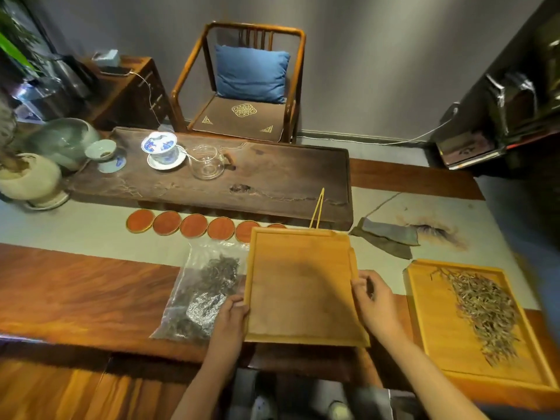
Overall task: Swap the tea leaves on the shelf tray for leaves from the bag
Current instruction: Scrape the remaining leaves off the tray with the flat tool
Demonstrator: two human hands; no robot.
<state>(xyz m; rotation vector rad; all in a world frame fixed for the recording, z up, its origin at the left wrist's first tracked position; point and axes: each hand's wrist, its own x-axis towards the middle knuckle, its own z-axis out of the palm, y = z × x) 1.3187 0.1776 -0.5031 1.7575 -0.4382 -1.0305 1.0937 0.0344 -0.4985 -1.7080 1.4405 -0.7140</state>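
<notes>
Both hands hold the empty square bamboo tray (303, 286) by its side rims. The left hand (233, 310) grips the rim at nine o'clock with thumb on top. The right hand (371, 295) has its fingers curled at the rim at three o'clock, though how firmly it clasps is hard to tell. The tray looks tilted, its near edge hanging past the edge of the long reddish wooden worktop (75, 292).

The clear plastic bag of dark tea leaves (203, 286) lies flat at nine o'clock of the tray, touching or tucked just under its left rim. At three o'clock, apart from it, sits a second bamboo tray with pale dry leaves (478, 316) heaped along its right half.

Risks, as I judge them: lowering the tray could pin the bag beneath the rim, so that pulling the bag free spills leaves. The overhanging near edge could tip if either hand lets go early. A careless right elbow might sweep the pale leaves.

Count: two bamboo trays, one bag, six round red coasters (194, 225) in a row at twelve o'clock, the last half hidden, and one pair of bamboo tongs (317, 209).
</notes>
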